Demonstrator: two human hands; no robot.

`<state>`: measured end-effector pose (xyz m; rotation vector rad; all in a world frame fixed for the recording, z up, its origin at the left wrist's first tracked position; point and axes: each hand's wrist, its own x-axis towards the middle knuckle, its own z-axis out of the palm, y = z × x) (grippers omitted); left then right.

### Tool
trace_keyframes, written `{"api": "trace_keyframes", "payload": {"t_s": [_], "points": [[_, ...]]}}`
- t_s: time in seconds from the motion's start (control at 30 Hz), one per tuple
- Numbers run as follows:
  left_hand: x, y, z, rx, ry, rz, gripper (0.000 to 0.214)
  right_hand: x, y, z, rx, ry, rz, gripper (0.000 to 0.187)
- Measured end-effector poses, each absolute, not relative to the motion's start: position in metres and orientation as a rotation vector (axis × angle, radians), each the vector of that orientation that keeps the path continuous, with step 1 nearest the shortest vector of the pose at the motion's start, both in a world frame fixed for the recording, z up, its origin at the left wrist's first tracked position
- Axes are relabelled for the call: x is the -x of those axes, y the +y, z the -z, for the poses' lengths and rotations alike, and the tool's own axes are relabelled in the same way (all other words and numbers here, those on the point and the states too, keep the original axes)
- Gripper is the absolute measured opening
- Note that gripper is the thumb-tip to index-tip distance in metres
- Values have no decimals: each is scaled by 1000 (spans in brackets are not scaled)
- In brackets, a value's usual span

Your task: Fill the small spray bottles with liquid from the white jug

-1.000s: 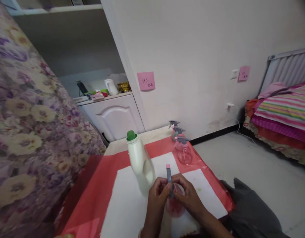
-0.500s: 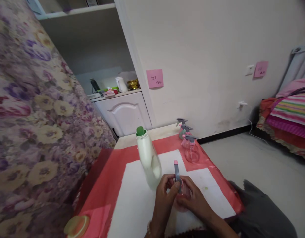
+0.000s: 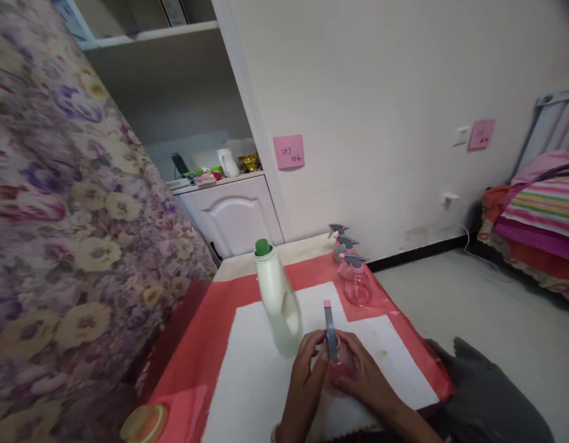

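A small pink see-through spray bottle (image 3: 344,366) stands on a white cloth (image 3: 261,381) in front of me. Its grey trigger head (image 3: 329,329) with a pink tip points upward. My left hand (image 3: 305,378) is closed around the bottle's neck at the base of the grey head. My right hand (image 3: 365,378) wraps the bottle's body from the right. A white detergent jug (image 3: 278,301) with a green cap stands just left of my hands.
Three more pink spray bottles (image 3: 351,271) stand in a row at the table's far right edge. A red cover (image 3: 183,344) lies under the white cloth. A yellowish lid (image 3: 143,423) sits at the near left corner. A flowered curtain hangs left, a bed is far right.
My hands have stayed on the spray bottle, with the left hand shifting a little on the neck. The view has drifted slightly; the jug and other bottles have not moved.
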<state>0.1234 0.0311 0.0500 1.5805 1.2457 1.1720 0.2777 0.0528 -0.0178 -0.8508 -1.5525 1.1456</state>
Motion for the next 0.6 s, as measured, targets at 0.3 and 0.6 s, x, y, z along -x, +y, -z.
{"api": "trace_keyframes", "payload": {"t_s": [0.3,0.6], "points": [[-133,38,-56,-1631,1288,-1217,13,-278,54,19,784,-1542,-1164,66],[-130,41,-50,-1689,1212,-1221,17,-280,58,17,728,-1533,-1187,64]]}}
